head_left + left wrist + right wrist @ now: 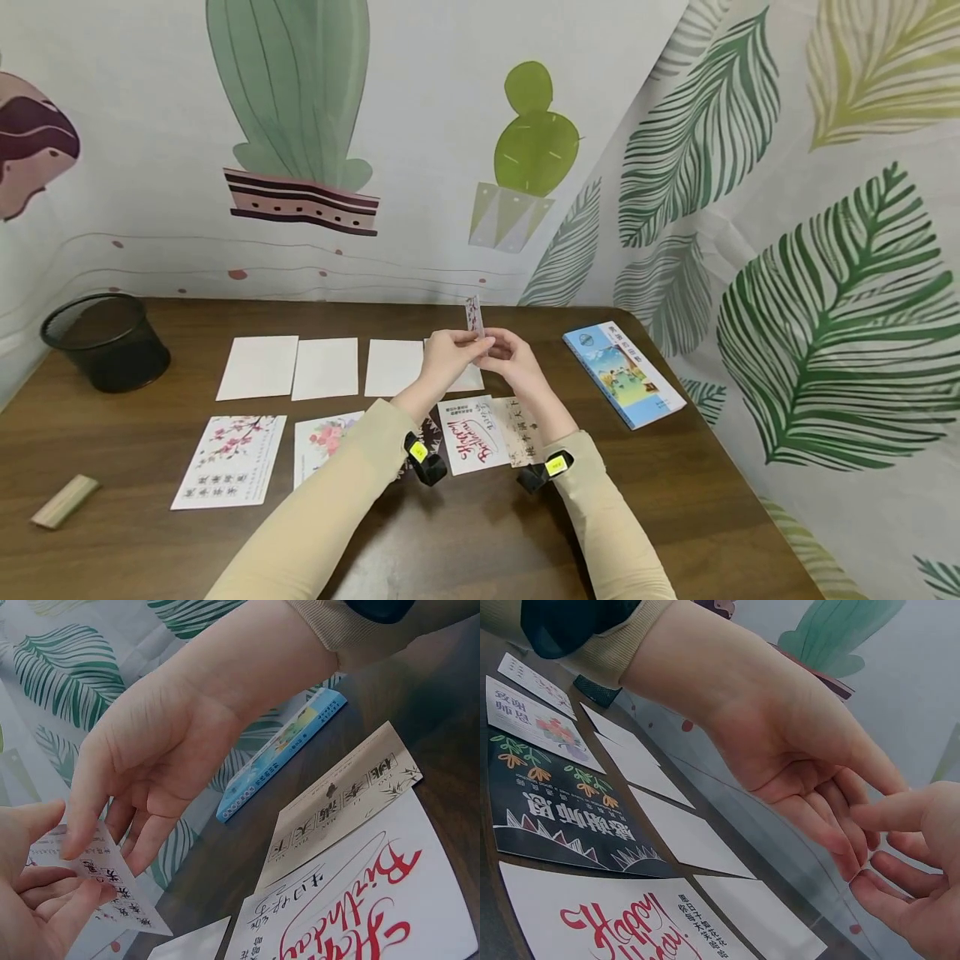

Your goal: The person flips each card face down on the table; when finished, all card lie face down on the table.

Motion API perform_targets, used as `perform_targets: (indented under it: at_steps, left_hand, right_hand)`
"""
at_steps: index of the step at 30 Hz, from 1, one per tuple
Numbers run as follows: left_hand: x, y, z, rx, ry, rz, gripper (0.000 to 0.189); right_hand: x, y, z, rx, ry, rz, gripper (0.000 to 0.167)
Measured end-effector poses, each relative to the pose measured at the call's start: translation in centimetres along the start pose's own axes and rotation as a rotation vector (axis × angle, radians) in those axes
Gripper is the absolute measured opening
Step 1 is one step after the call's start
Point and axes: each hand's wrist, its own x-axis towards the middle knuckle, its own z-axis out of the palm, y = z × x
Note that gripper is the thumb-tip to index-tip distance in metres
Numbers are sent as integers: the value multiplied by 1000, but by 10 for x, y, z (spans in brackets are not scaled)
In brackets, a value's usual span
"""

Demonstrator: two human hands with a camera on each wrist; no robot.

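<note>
White narrow card [474,316] with dark characters, upright, pinched between left hand [446,357] and right hand [513,360].

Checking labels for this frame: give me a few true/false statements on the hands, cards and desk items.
1. Both hands, the left hand and the right hand, hold a small card above the table. True.
2. The blue book lies left of the cards. False: it lies at the right side of the table.
3. The black mesh bin stands at the far left. True.
4. The Happy Birthday card is held in the air. False: it lies flat on the table.
</note>
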Motion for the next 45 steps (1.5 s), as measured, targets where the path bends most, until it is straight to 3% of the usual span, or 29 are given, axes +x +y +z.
perform_targets:
  at_steps: [4,9,13,24,28,37,45]
  left_hand:
    - [1,-2,-1,-44,-14,-3,43]
    - [2,-8,-4,-194,-63,-52,39]
    - [3,-10,-7,-284,-65,-91,36]
    - [2,-18,-7,-244,-10,-124,33]
    - [4,-22,-6,-237,-9,-131,34]
    - [6,-31,-1,-227,-37,-133,34]
    - [9,-40,5,-209,-42,-160,35]
  right_hand:
    - [-2,0,-1,-14,-46,4,54]
    - [-4,2,-8,-23,-102,-5,58]
    - [-4,5,-12,-24,-82,-13,54]
    - [7,17,-26,-18,214,7,37]
    - [10,22,-33,-8,282,43,36]
    - [16,33,-44,76,216,124,35]
    - [18,38,-50,67,188,180,34]
